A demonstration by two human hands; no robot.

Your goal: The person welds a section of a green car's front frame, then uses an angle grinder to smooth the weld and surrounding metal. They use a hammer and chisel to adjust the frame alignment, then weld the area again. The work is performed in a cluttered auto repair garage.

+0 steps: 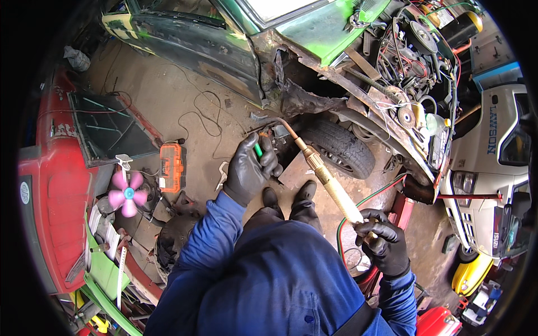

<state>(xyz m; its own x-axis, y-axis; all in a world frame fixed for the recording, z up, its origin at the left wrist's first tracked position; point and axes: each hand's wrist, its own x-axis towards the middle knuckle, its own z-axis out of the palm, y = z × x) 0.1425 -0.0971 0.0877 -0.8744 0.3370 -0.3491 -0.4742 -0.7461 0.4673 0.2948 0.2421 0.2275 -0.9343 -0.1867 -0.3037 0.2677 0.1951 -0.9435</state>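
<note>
Blue sleeves lowest in view. Right grip (pixel 384 241), gloved, closed around torch (pixel 328 179) handle; left grip (pixel 252 168) closed on green lighter (pixel 258 150) near torch tip, beside rusted car (pixel 314 84).

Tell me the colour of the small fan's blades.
Pink, with a blue hub: the fan shows in the head view.

A single wide fisheye view looks steeply down from the person's head, so their blue-clad torso fills the lower middle and straight edges bow toward the dark round rim. It faces the rusted, torn front wing of the green car (pixel 314 84), which lies close ahead at the top centre. Left of that wing lies bare concrete floor (pixel 168 95); right of it stands a white vehicle (pixel 487 162).
</note>
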